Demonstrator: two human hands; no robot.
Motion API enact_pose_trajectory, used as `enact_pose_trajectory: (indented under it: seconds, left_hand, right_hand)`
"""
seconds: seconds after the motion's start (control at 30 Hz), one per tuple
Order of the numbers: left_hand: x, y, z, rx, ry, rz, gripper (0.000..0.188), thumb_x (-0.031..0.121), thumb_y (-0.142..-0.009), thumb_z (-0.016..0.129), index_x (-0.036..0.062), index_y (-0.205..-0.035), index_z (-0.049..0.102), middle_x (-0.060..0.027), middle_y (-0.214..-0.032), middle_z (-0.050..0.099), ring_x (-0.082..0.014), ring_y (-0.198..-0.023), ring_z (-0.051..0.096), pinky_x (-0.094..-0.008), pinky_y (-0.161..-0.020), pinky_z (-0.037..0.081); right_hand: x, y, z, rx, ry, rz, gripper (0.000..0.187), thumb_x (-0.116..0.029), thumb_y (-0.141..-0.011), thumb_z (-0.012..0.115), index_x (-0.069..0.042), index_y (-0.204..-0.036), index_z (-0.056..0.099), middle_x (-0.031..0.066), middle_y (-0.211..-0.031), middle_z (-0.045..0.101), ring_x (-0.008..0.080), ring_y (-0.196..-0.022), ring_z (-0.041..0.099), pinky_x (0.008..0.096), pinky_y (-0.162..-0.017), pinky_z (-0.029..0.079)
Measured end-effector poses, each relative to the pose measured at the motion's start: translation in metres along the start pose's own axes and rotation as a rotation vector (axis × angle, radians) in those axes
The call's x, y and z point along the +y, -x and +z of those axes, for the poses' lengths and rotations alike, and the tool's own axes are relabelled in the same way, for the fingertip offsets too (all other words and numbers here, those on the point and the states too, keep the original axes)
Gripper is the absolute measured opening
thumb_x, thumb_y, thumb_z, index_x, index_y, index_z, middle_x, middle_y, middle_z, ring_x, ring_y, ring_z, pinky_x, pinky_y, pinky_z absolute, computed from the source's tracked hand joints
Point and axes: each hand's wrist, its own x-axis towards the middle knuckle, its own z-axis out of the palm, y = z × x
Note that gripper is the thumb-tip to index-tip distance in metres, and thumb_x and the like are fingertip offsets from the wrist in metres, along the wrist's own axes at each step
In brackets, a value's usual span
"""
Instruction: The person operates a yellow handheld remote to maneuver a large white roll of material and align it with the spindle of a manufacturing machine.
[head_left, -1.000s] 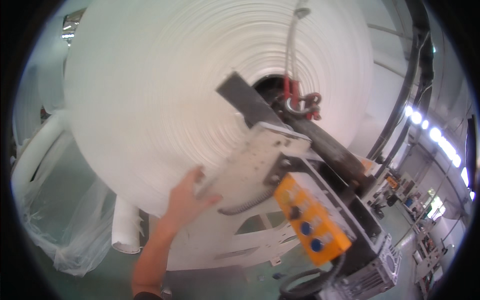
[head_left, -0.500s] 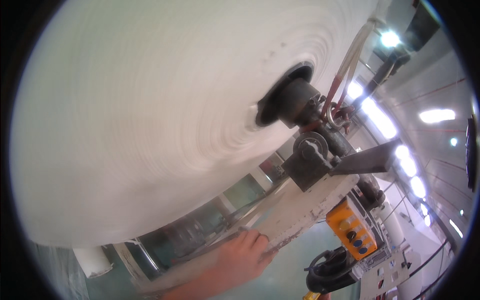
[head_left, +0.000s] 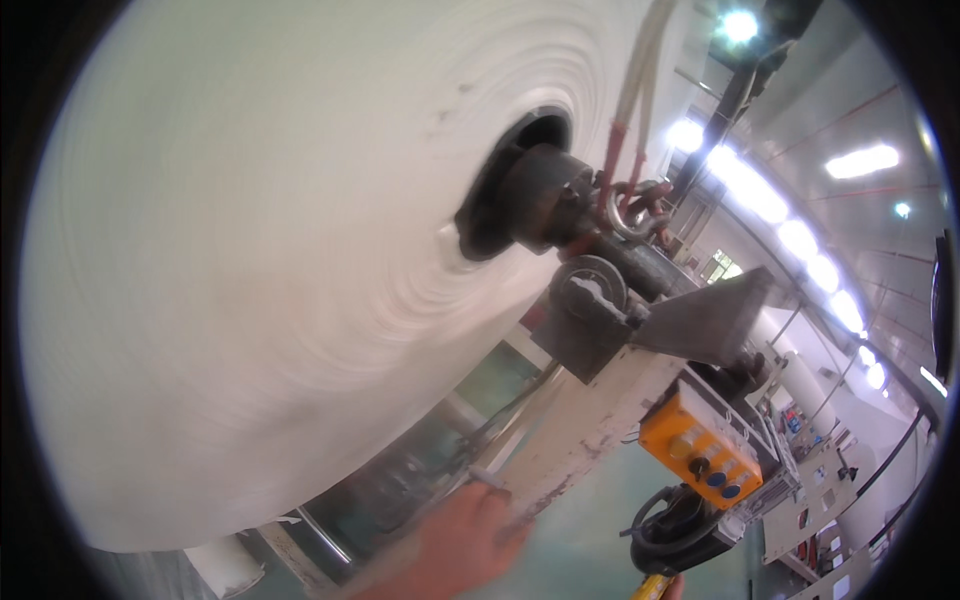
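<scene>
A huge white roll of sheet material (head_left: 250,280) fills the left and top of the view. Its dark core (head_left: 485,190) sits around a thick metal shaft (head_left: 545,200), borne by a black bearing block (head_left: 590,310) on a chipped cream-painted beam (head_left: 590,405). My left hand (head_left: 465,540) is curled over the beam's lower part, slightly blurred; a small grey metal piece (head_left: 488,478) shows just above its fingers. At the bottom edge my right hand (head_left: 676,588) is barely in view, its fingers against a yellow object (head_left: 653,587) that is mostly cut off.
An orange control box (head_left: 700,450) with several knobs hangs beside the beam, above a black curved part (head_left: 675,535). Straps (head_left: 635,90) with red ends reach down to a metal shackle (head_left: 630,215). Below the roll lie a white tube (head_left: 225,568) and a shiny rod (head_left: 325,535).
The view has shifted, so roll, shaft and bearing block sit further left. My left hand stays on the beam. More of the yellow object and my right fingers shows at the bottom.
</scene>
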Motion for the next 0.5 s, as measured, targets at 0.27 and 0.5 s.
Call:
enact_pose_trajectory:
  seconds: [0.27,0.5]
  left_hand:
    - [0.019,-0.004,-0.007,-0.137,0.115,-0.191,0.064,0.032,-0.076,0.086,-0.0067,-0.119,0.060,-0.0180,-0.100,0.067,-0.0384,-0.086,0.067,-0.0403,-0.067,0.053]
    - [-0.008,0.040,0.016,0.192,-0.001,-0.426,0.067,0.035,-0.090,0.075,-0.0083,-0.135,0.051,-0.0244,-0.127,0.058,-0.0342,-0.118,0.055,-0.0465,-0.100,0.043]
  right_hand:
    - [-0.009,-0.027,-0.043,0.051,-0.131,-0.005,0.055,-0.050,-0.098,0.055,-0.005,-0.129,0.059,0.0097,-0.113,0.068,0.0251,-0.093,0.069,0.0404,-0.081,0.058]
    - [-0.020,-0.095,-0.035,-0.025,-0.282,-0.087,0.043,-0.041,-0.097,0.053,-0.009,-0.124,0.061,0.0076,-0.107,0.068,0.0254,-0.090,0.069,0.0416,-0.078,0.058]
